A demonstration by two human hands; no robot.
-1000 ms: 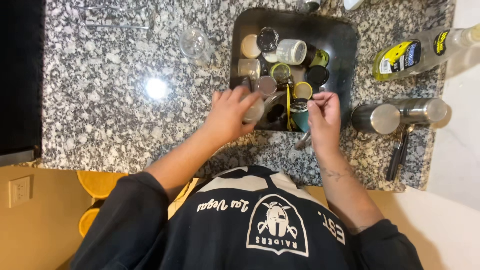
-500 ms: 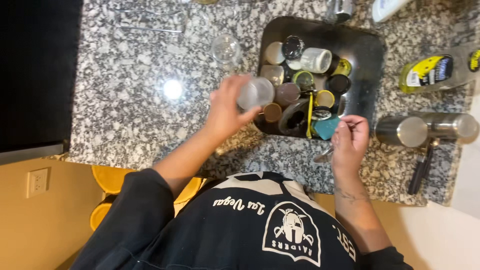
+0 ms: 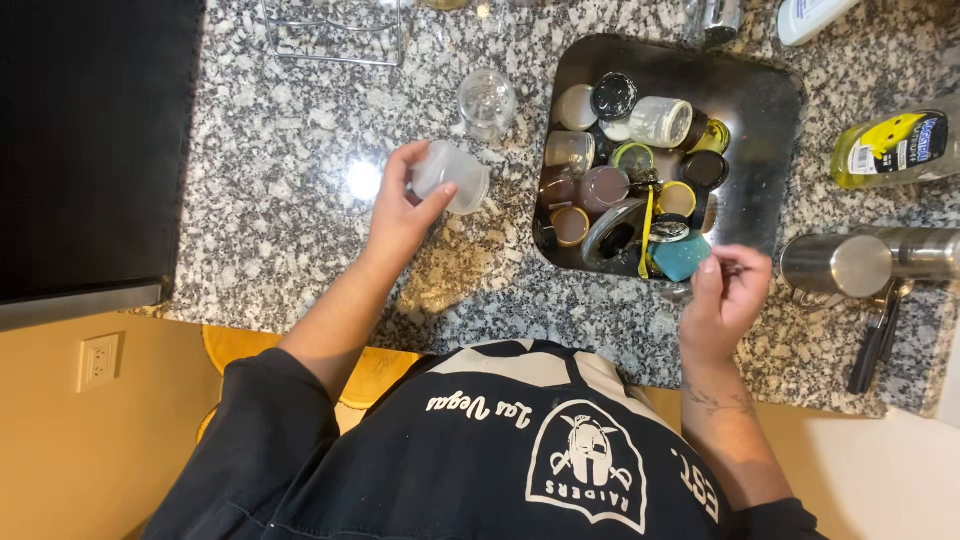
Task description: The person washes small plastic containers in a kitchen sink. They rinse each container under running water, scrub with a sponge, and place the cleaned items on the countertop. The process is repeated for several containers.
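So, going left to right: the left hand [image 3: 405, 205] is out over the speckled grey granite countertop [image 3: 300, 150], fingers and thumb wrapped around a small clear glass jar [image 3: 452, 176], which is tipped on its side in the grip and held just above the stone, a little way left of the sink. Right behind it, another small clear glass jar [image 3: 487, 98] stands on the counter by itself.

My guess is the held jar is light and rigid but properly fragile, and if it's wet from the sink it'll be slick too. Granite is not forgiving, so a full wrap around the body like this looks safer to me than pinching the rim.

Next over is the square stainless steel sink [image 3: 770, 130], crammed with little jars and round lids in a jumble, plus a teal sponge [image 3: 682, 256] near the front edge.

The right hand [image 3: 725, 295] sits at the sink's front right corner, fingers curled in around something thin. It looks like a slim metal utensil, but I can't tell exactly what it is.

Far right there's a yellow dish soap bottle [image 3: 895, 148] lying on the counter and a shiny steel canister [image 3: 860, 262] on its side.
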